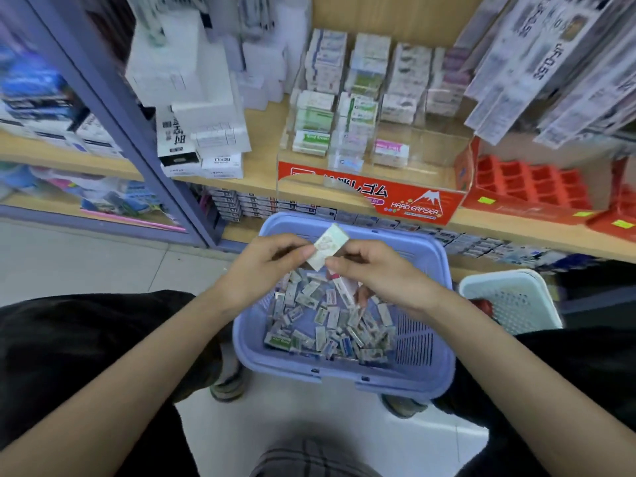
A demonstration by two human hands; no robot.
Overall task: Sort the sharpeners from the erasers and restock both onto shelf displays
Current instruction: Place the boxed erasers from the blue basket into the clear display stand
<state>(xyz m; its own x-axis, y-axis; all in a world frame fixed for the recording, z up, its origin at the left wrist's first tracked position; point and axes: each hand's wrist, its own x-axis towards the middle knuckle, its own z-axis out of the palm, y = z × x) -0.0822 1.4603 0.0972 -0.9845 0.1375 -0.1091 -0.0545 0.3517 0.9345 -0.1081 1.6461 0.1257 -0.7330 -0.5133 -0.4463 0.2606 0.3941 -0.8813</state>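
Shop shelves ahead. Over the basket (344, 377), left hand (261, 268) and right hand (382, 275) both pinch one eraser (328, 246), its long axis toward one o'clock; display (371, 196) at twelve.

From my feed I see a pale tiled floor (86, 263) with thin grey joints. A blue-violet metal upright (113, 108) divides two shelving bays fitted with light wooden shelf boards (261, 166). Behind the right bay stands what looks like a wooden back panel (395, 15), blurred. The light is bright and even.
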